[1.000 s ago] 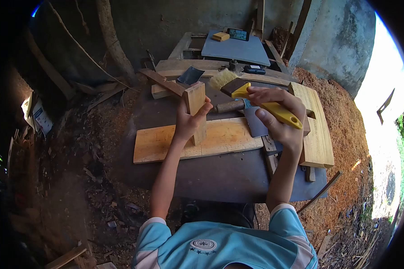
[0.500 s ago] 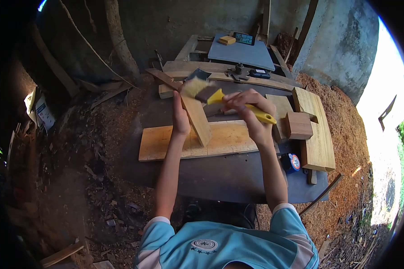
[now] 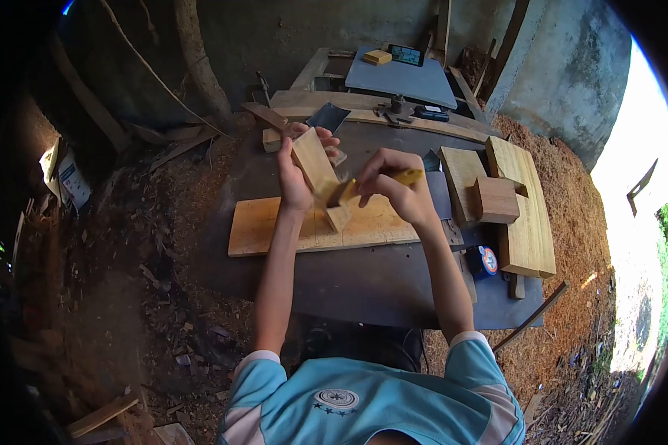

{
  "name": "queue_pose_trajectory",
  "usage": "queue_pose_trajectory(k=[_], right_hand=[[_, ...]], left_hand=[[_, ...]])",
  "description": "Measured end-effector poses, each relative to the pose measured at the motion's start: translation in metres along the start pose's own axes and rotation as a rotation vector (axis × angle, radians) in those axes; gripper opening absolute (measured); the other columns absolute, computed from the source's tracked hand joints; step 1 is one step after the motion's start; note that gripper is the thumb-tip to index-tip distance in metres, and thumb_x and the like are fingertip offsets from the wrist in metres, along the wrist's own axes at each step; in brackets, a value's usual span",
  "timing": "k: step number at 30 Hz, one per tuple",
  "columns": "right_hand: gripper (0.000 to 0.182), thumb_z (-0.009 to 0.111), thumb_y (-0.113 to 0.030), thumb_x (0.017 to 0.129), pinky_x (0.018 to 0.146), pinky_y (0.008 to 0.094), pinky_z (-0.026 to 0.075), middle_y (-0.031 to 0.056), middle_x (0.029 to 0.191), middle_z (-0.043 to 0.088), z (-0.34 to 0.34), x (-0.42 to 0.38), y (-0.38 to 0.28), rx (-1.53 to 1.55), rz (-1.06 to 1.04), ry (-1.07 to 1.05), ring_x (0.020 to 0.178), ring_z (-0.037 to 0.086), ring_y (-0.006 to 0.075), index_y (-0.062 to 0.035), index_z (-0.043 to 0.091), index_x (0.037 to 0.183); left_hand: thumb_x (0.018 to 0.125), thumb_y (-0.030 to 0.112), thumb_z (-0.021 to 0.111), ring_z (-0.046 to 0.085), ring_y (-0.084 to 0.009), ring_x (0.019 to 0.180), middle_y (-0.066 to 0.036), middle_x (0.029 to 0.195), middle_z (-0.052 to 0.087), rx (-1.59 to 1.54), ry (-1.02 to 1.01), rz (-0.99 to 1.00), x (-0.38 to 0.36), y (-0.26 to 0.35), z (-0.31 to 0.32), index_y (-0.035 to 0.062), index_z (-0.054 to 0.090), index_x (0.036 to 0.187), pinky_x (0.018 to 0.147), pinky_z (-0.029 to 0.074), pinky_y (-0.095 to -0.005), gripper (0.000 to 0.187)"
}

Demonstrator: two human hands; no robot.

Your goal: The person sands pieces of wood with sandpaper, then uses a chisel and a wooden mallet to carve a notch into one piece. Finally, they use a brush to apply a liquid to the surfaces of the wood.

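My left hand holds a pale wooden block tilted above the table, its thumb along one side and fingers behind. In my right hand is a paintbrush with a yellow handle, gripped between thumb and fingers. The bristles, smeared by motion, lie against the lower part of the block. Beneath both hands rests a long wooden board with pencil lines across it.
On the dark table are a blue tape measure, a reddish-brown block and a thick notched board at the right. Farther back stand a phone and a small wood piece on a grey panel. Sawdust covers the ground.
The brush has moved down from the block's upper end to its lower part. My left hand has turned, its fingers now showing behind the block.
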State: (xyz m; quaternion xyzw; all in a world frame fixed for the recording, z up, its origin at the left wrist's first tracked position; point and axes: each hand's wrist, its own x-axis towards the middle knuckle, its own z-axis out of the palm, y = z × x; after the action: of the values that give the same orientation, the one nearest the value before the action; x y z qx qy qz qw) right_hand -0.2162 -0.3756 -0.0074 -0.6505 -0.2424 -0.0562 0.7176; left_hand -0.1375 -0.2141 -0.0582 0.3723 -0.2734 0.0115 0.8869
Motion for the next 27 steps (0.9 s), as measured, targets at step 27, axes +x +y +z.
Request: queue_pose_trajectory(k=[27], right_hand=[[0.008, 0.051, -0.003, 0.069, 0.051, 0.0223, 0.045, 0.0063, 0.065, 0.057, -0.027, -0.001, 0.036, -0.34, 0.339, -0.111, 0.061, 0.058, 0.0113, 0.0017, 0.056, 0.066]], left_hand=[[0.092, 0.032, 0.044, 0.052, -0.0174, 0.075, -0.009, 0.09, 0.049, 0.166, 0.153, 0.142, 0.006, -0.004, -0.025, 0.0084, 0.039, 0.102, 0.066, 0.048, -0.0337, 0.026]])
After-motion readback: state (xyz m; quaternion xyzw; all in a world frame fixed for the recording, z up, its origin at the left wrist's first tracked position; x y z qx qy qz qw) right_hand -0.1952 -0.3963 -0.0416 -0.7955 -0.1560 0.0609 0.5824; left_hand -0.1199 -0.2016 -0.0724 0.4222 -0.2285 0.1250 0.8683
